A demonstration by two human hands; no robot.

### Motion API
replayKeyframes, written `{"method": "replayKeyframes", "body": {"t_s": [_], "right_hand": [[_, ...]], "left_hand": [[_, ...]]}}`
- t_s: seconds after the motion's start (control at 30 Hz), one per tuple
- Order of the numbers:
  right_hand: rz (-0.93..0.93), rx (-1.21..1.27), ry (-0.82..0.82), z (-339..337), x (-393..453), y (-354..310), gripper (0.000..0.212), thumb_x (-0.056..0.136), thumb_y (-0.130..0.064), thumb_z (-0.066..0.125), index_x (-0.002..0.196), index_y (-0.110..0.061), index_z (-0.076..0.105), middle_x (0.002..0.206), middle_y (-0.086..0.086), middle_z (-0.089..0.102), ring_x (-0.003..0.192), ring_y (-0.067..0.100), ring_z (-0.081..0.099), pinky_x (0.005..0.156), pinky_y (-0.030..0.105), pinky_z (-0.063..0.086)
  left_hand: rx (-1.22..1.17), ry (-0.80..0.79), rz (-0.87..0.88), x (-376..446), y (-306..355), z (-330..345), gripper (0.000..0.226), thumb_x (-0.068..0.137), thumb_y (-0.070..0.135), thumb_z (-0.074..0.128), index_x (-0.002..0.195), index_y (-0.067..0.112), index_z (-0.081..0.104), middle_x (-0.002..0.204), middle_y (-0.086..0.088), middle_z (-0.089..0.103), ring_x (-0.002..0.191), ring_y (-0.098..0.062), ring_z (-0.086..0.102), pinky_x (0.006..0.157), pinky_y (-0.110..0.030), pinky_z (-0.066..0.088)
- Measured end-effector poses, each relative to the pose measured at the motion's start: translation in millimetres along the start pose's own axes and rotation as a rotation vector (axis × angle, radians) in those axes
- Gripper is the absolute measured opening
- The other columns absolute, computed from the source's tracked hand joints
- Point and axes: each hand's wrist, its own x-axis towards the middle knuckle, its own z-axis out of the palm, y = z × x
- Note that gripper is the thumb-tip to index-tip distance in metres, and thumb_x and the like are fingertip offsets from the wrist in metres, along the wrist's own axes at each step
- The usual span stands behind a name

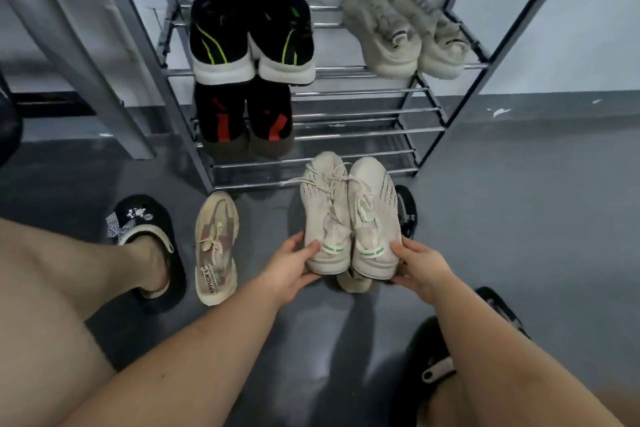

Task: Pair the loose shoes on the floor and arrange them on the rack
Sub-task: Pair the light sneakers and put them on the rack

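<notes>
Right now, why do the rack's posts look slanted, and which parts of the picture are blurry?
Head view: the wide-angle lens splays the rack posts outward; the grey pair on the shelf looks soft, while the cream pair in the left hand and right hand is sharper; pale glare streaks the floor below them.

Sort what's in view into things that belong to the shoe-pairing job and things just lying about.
Job: cream pair held by left hand and right hand; loose tan shoe; rack; black-green pair, black-red pair, grey pair already shelved.

Not job: worn black slipper; grey slanted frame.
</notes>
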Motion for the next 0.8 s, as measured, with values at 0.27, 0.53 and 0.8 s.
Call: {"method": "replayKeyframes", "body": {"t_s": [0.27, 0.53, 0.8], "right_hand": [[-0.143, 0.036, 0.074, -24.4, -6.3, -39.7, 0.038, 0.093, -0.019, 0.059, 0.130, -0.012, 0.056, 0.111, 0.009, 0.064, 0.098, 0.025, 0.061, 0.084, 0.040, 0.051], [-0.258, 0.041, 0.113, -14.6, 16.5, -106.8, 0.040, 0.092, -0.018, 0.060, 0.130, -0.007, 0.055, 0.105, 0.009, 0.063, 0.078, 0.017, 0.062, 0.062, 0.028, 0.050], [-0.345, -0.128, 0.146, -10.8, 77.0, -193.4, 0.035, 0.091, -0.019, 0.063, 0.121, -0.004, 0.060, 0.087, 0.007, 0.064, 0.066, 0.015, 0.057, 0.066, 0.033, 0.055]], "left_hand": [[0.041, -0.106, 0.100, -1.4, 29.9, 40.7, 0.053, 0.093, 0.011, 0.055, 0.142, 0.019, 0.035, 0.134, -0.008, 0.055, 0.113, -0.026, 0.058, 0.079, -0.037, 0.050], [0.092, -0.065, 0.144, 29.5, 81.5, 70.3, 0.055, 0.090, 0.021, 0.060, 0.141, 0.023, 0.039, 0.132, -0.005, 0.057, 0.117, -0.023, 0.056, 0.077, -0.030, 0.048], [0.078, -0.078, 0.176, 84.1, 134.1, 114.7, 0.039, 0.095, 0.019, 0.052, 0.133, 0.013, 0.046, 0.111, -0.003, 0.058, 0.078, -0.010, 0.057, 0.073, -0.027, 0.049]]}}
